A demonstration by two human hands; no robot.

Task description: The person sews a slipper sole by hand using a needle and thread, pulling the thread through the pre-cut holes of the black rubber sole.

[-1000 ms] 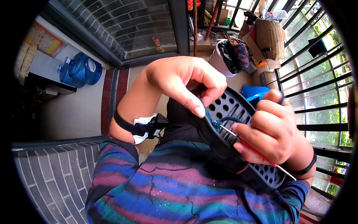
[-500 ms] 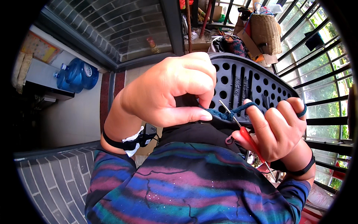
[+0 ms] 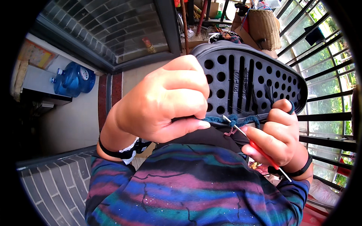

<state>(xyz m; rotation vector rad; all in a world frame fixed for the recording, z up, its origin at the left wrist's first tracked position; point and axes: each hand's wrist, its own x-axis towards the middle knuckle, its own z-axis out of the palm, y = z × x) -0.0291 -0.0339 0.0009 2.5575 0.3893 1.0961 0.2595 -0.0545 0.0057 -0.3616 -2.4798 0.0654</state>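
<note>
Left hand is pinched tight on the near edge of the black perforated shoe sole, held up in the air, long axis running left to right. Teal yarn runs along that edge. Right hand grips a red-handled crochet hook, tip at the yarn just beside the left thumb.

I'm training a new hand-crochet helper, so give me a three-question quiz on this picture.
1. True or false: the left hand grips the black perforated shoe sole.
2. Which colour is the yarn along the sole's edge? A) teal B) yellow C) white
3. Fill in: the right hand holds a red-handled crochet ____.

Key: 1 true; 2 A; 3 hook.
</note>
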